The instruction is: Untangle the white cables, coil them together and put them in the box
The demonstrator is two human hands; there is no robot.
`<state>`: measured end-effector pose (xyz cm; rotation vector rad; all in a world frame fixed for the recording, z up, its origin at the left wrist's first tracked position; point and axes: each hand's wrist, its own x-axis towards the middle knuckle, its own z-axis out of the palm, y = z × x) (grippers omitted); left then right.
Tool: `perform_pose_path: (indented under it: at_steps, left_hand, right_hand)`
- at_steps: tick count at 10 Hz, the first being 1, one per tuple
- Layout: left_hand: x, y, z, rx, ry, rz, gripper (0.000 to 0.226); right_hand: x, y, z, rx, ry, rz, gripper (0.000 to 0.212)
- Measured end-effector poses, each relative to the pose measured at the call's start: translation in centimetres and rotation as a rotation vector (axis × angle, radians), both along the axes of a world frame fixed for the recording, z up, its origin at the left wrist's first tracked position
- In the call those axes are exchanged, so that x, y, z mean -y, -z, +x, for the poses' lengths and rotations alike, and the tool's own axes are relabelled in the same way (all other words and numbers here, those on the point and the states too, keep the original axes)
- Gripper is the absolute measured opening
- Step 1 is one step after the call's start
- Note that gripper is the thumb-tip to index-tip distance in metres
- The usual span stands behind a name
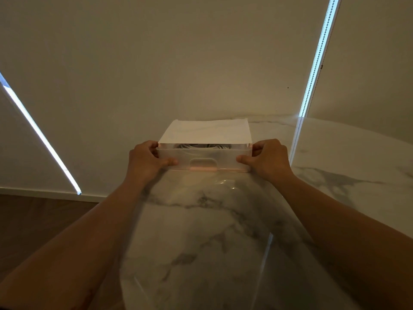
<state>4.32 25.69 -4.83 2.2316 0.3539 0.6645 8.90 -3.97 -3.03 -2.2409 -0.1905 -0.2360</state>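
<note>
1 box [225,158], 2 hands, 1 table. The box sits at the far end of the table [201,231], close to the wall [156,63]. It's rectangular, w/ a frosted see-through plastic front, a rounded oblong handle slot in the middle, and a flat matte white top.

White cables [201,146] are inside the box, seen thru the gap under the top's near edge. They lie in coiled loops; can't tell how many cables.

Left hand [146,163] grasps the box's left end, fingers wrapped round the side, thumb [169,162] flat on the front. Right hand [267,161] does the same at the right end, thumb [243,159] on the front. Both forearms are bare.

The table is glossy white marble w/ grey veins and a rounded edge. 2 bright light strips, 1 slanting at left [40,135], 1 at right [317,57]. Dark wood floor [33,211] at near left.
</note>
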Motion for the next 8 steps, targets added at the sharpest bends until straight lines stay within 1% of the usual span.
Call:
perform_pose_path:
  at_steps: [1,3,4,5,6,7,8]
  left_hand:
    - [0.0,0.1,0.0,0.005,-0.014,-0.004,0.063]
    - [0.3,-0.1,-0.2,0.0,-0.003,-0.004,0.061]
    - [0.4,-0.1,-0.4,-0.021,0.003,-0.009,0.067]
    - [0.8,-0.1,-0.8,-0.04,0.014,0.013,0.083]
    - [1.3,-0.5,-1.6,-0.041,0.011,-0.016,0.095]
    - [1.8,-0.5,-2.7,0.021,-0.05,-0.032,0.093]
    - [3.7,-0.2,-4.0,0.131,-0.079,-0.044,0.068]
  right_hand:
    - [0.0,0.2,0.2,0.005,0.011,0.01,0.043]
    - [0.0,0.6,0.5,0.016,0.011,0.016,0.046]
    - [0.1,0.5,0.3,0.003,-0.003,-0.01,0.048]
    - [0.2,0.5,0.4,-0.003,-0.031,-0.048,0.053]
    - [0.6,0.3,0.3,-0.015,-0.044,-0.074,0.063]
    - [1.4,0.1,-0.1,-0.01,-0.057,-0.114,0.061]
    - [2.5,-0.9,-1.8,-0.045,-0.093,-0.146,0.049]
